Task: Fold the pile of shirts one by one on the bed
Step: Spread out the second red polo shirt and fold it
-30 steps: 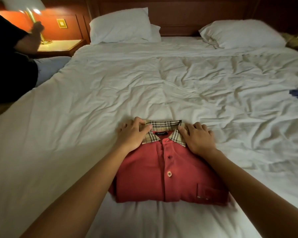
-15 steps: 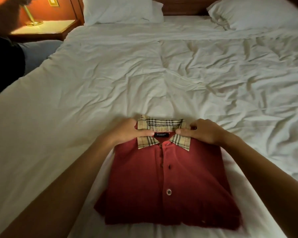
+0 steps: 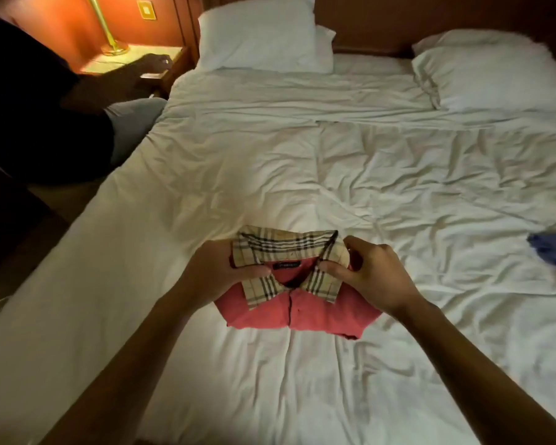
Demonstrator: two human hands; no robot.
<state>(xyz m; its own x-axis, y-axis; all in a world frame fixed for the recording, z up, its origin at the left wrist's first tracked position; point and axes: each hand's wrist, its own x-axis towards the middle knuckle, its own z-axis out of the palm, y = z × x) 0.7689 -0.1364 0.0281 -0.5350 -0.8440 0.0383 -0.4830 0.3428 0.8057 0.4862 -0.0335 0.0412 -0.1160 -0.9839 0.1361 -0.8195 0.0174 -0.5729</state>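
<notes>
A folded red polo shirt (image 3: 302,313) with a beige plaid collar (image 3: 286,245) is lifted at its collar end above the white bed (image 3: 270,171). My left hand (image 3: 212,271) grips the shirt's left shoulder, thumb over the collar. On the other side my right hand (image 3: 369,271) pinches the right collar and shoulder. The shirt's lower part hangs folded under and is partly hidden.
A blue garment (image 3: 552,248) lies at the right edge of the bed. Two white pillows (image 3: 264,36) (image 3: 491,75) rest at the headboard. Another person (image 3: 39,101) sits at the left, a hand on the lit nightstand (image 3: 132,59) with a brass lamp.
The shirt lay flat under my hands before; both hands now grip its collar end and have raised it off the bed. The person at the left lowered a hand to the nightstand.
</notes>
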